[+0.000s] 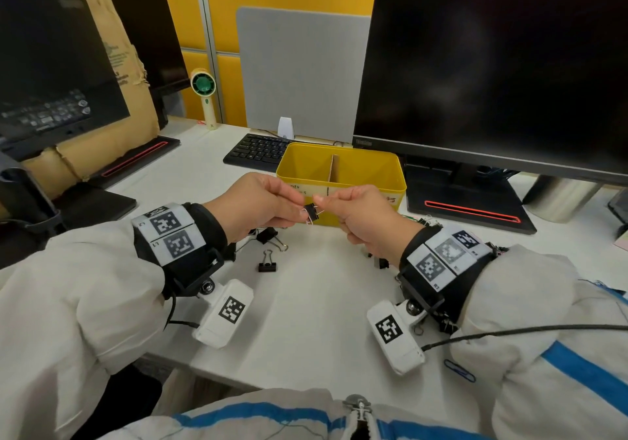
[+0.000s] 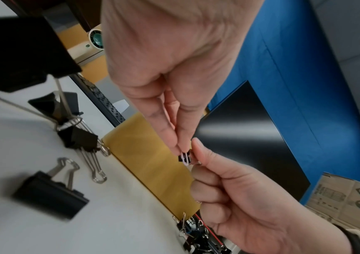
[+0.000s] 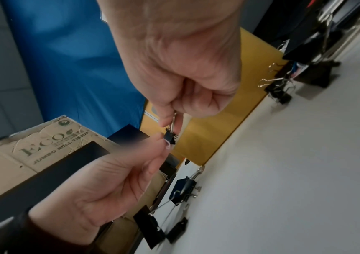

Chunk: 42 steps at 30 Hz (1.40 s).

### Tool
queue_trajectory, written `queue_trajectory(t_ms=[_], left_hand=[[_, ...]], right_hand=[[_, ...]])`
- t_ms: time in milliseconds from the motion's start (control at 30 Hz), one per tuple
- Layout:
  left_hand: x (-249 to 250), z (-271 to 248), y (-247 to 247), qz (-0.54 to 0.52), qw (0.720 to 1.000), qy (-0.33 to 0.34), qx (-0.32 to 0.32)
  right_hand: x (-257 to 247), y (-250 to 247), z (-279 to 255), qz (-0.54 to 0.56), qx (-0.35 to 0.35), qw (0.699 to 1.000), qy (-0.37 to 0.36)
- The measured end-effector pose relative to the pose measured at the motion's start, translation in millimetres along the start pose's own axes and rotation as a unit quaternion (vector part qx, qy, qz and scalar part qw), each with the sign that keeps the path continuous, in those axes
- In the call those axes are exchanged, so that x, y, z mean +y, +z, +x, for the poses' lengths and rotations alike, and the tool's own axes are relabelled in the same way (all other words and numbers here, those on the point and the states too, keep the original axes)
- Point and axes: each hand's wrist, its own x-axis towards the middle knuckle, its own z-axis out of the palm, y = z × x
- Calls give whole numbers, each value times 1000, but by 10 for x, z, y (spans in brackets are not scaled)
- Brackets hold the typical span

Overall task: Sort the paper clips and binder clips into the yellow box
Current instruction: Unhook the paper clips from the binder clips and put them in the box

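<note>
Both hands are raised just in front of the yellow box (image 1: 367, 164), which has a cardboard divider. My right hand (image 1: 321, 201) pinches the wire handles of a small black binder clip (image 1: 311, 212) (image 3: 170, 136). My left hand (image 1: 299, 205) pinches a pale paper clip (image 2: 183, 157) (image 3: 167, 145) that is hooked on that binder clip. On the table under the hands lie larger black binder clips (image 1: 267, 263) (image 1: 270, 237) (image 2: 50, 192). A tangled heap of clips (image 1: 421, 220) (image 2: 196, 232) lies beside the box's right front corner. A blue paper clip (image 1: 458, 370) lies near my right sleeve.
A black keyboard (image 1: 258, 150) sits behind the box on the left. A large monitor (image 1: 492, 65) on a stand (image 1: 469, 201) is on the right, a second monitor (image 1: 51, 65) and a cardboard box (image 1: 112, 65) on the left. A small fan (image 1: 204, 93) stands at the back.
</note>
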Motion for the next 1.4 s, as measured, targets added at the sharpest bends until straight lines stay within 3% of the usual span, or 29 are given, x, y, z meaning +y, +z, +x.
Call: queue_trajectory(t_ms=[167, 300, 500, 633, 700, 800, 867, 967, 1100, 1200, 1267, 1400], left_hand=[[-27, 2, 47, -26, 999, 22, -4], [-57, 37, 94, -13, 1000, -1, -7], [-98, 2, 107, 54, 998, -7, -33], [-103, 51, 66, 85, 996, 8, -1], [-62, 68, 56, 65, 998, 14, -6], [65, 60, 89, 26, 995, 90, -14], [165, 65, 123, 3, 988, 153, -21], [290, 127, 164, -5, 979, 203, -20], [356, 277, 124, 85, 962, 255, 47], [349, 358, 30, 278, 937, 206, 56], [322, 375, -49, 350, 918, 183, 51], [221, 385, -189, 445, 875, 184, 40]], right_hand=[[20, -37, -81, -73, -14, 997, -29], [25, -8, -124, -128, -9, 991, -48], [5, -97, -84, -84, 46, 994, -44], [-23, -183, -58, -239, -28, 970, -23], [-26, -195, -47, -286, -34, 958, -16], [-132, -175, -21, -178, 15, 984, -12], [-218, -125, 31, 2, -24, 998, 51], [-383, -45, 118, 176, -96, 973, 116], [-585, 68, 235, 116, -72, 982, 128], [-697, 144, 357, 25, -2, 996, 90], [-741, 186, 464, -9, 50, 997, 66], [-813, 196, 614, 115, 77, 987, 82]])
